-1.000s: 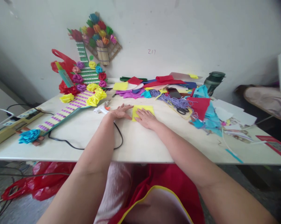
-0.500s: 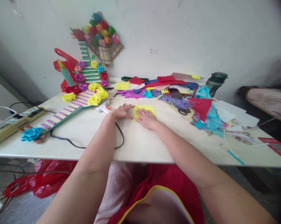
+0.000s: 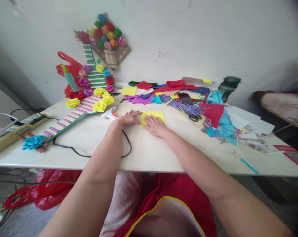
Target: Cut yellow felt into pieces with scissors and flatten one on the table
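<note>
A yellow square of paper (image 3: 160,116) lies flat on the white table (image 3: 149,149). My right hand (image 3: 154,125) rests on top of it, fingers stretched out and holding nothing. Just at the paper's left edge is my left hand (image 3: 131,118), its fingers extended with nothing gripped; whether its fingertips touch the paper I cannot tell. A white glue gun (image 3: 108,115) with an orange part lies beyond the left wrist, and a black cord (image 3: 74,151) loops under the left forearm.
Coloured paper sheets (image 3: 136,98), purple yarn (image 3: 178,105) and black scissors (image 3: 194,118) lie at the back. A dark bottle (image 3: 229,87) stands back right. Paper-flower crafts (image 3: 97,77) and a power strip (image 3: 17,130) are on the left. Blue and white scraps (image 3: 226,128) cover the right.
</note>
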A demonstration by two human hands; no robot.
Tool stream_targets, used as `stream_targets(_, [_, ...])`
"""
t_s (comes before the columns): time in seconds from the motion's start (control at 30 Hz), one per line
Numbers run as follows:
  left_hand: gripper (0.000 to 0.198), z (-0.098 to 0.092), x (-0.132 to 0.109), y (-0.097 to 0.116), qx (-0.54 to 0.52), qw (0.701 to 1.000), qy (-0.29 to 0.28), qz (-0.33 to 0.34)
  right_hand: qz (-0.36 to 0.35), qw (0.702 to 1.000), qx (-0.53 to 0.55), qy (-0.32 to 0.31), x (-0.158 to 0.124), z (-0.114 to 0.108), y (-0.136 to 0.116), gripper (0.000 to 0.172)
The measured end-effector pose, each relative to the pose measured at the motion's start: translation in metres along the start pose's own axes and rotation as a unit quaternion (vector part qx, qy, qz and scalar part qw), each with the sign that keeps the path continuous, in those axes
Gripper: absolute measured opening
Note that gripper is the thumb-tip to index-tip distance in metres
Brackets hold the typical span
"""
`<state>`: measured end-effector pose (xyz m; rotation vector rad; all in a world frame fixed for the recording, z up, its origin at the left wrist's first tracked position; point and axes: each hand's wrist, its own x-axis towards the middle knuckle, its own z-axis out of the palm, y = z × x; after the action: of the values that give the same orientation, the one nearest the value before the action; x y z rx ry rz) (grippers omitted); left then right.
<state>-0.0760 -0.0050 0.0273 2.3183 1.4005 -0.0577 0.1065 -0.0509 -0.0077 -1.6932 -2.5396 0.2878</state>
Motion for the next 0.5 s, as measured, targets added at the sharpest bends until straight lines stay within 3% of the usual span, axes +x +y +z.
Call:
stream_targets(0.3, [0.089, 0.004, 0.006, -0.003, 0.021, 1.000, 0.002, 0.000, -0.006, 0.999, 0.035, 0.001, 0.004, 0.001, 0.004, 0.067])
stream_targets(0.4, [0.090, 0.004, 0.007, -0.004, 0.021, 1.000, 0.001, 0.003, -0.003, 0.989, 0.146, 0.034, 0.005, -0.008, 0.019, 0.069])
stream_targets(0.5, [0.090, 0.003, 0.007, -0.004, 0.017, 1.000, 0.001, 0.005, 0.038, 0.941, 0.311, 0.127, 0.003, -0.019, 0.039, 0.080])
